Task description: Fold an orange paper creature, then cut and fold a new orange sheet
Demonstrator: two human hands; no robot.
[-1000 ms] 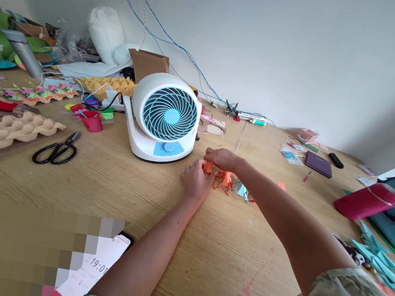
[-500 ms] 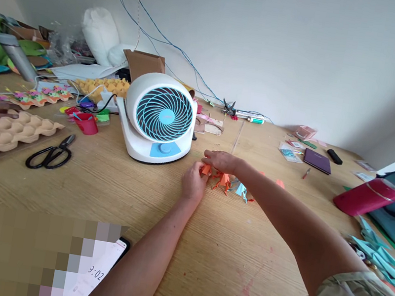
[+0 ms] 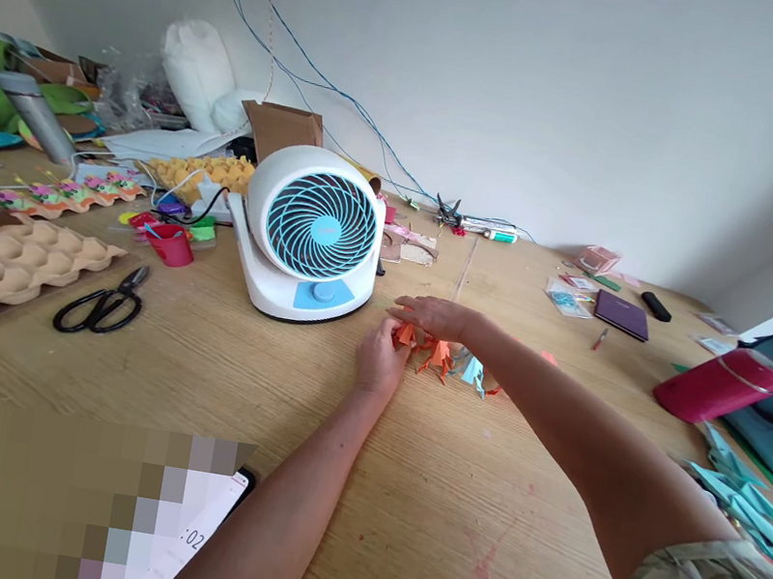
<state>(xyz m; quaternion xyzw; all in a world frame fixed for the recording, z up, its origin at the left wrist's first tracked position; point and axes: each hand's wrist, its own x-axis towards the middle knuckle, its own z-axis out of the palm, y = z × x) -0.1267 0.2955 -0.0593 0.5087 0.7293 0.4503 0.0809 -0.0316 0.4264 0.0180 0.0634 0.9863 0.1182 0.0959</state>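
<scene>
An orange folded-paper figure (image 3: 407,334) stands on the wooden table to the right of the fan, with my left hand (image 3: 379,362) closed on its left side. My right hand (image 3: 435,317) reaches across just above it, fingers stretched to the left and close to its top; whether they touch the paper cannot be made out. Beneath my right wrist are a second orange paper figure (image 3: 437,358) with thin folded legs and a light blue one (image 3: 472,370). My right forearm partly hides more orange paper behind them.
A white fan (image 3: 314,234) stands left of my hands. Black scissors (image 3: 102,303), an egg-carton tray (image 3: 16,265) and a pink cup (image 3: 171,246) lie farther left. At right are a magenta bottle (image 3: 723,385) and blue folded papers (image 3: 750,494). A phone (image 3: 202,525) lies by my left forearm.
My right hand's fingers have shifted slightly left and look straighter over the orange figure. My left hand stays in place. At the far left, another person's hand has drawn back from the tray.
</scene>
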